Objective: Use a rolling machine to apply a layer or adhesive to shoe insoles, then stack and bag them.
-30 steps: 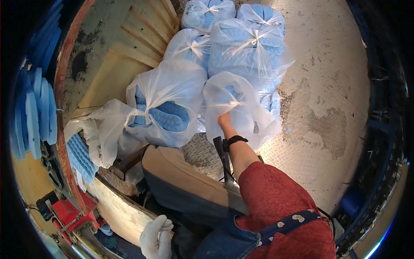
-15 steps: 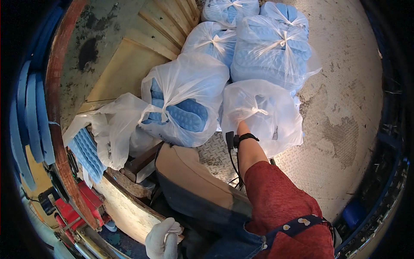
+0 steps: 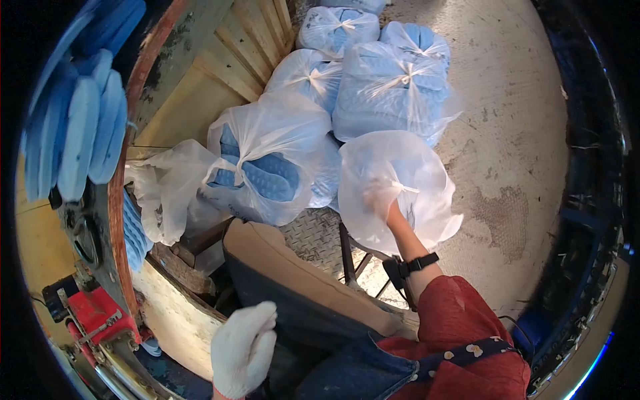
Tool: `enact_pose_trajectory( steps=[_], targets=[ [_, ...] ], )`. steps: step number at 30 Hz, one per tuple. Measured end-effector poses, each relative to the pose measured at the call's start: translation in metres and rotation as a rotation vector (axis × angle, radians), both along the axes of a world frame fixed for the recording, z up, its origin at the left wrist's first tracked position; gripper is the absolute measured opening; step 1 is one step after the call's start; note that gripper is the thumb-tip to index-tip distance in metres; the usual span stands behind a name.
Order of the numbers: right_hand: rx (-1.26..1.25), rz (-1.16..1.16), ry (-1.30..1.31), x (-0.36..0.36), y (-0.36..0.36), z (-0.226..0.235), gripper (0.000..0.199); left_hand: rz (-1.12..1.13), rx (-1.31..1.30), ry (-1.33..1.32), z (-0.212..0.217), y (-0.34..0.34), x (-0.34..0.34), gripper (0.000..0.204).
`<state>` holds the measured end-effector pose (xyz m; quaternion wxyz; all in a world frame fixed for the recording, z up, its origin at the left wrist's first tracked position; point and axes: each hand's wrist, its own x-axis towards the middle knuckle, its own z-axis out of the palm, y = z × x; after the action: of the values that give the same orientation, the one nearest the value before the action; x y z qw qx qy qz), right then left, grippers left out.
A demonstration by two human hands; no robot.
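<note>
My right hand [image 3: 381,197] reaches forward to a knotted translucent plastic bag [image 3: 430,187]. Its fingers are closed on the bag near the knot, partly veiled by the film. A black strap circles that wrist. At the bottom, my left hand [image 3: 243,350] wears a white glove. Its fingers are curled together toward the thumb, and nothing shows in them. To the left of the gripped bag lies another tied bag [image 3: 283,127] with blue ridged foam-like pieces inside.
Several more tied bags [image 3: 393,87] are piled farther off against wooden panelling [image 3: 247,60]. A tan padded chair back [image 3: 280,260] stands between my hands. Blue pieces [image 3: 80,133] hang at left above a red machine [image 3: 103,313]. Patterned metal flooring [image 3: 493,220] extends to the right.
The gripped bag has shifted nearer and rightward from its neighbours, uncovering more of a bag behind. My left hand has risen, its fingers less tightly folded. The whole view has turned somewhat.
</note>
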<state>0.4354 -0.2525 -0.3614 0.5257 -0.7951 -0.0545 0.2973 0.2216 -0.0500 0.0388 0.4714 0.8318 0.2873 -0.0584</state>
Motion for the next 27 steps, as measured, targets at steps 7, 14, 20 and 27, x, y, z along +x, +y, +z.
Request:
enact_pose_trajectory(
  steps=[7,14,20,27],
  targets=[
    [0.194,0.419,-0.459,-0.034,-0.015,0.202,0.022,-0.895,0.281,-0.434,-0.027,-0.044,0.115,0.068],
    [-0.039,0.687,-0.556,-0.019,-0.043,0.291,0.036,-0.651,0.298,0.060,-0.071,-0.048,0.089,0.063],
    [-0.067,0.519,-0.329,0.018,-0.048,0.308,0.034,-1.101,0.585,0.323,-0.067,-0.025,0.032,0.055],
    [0.133,0.767,-0.580,-0.003,-0.012,0.372,0.032,-0.596,0.370,-0.315,0.007,-0.028,0.067,0.062]
  ],
)
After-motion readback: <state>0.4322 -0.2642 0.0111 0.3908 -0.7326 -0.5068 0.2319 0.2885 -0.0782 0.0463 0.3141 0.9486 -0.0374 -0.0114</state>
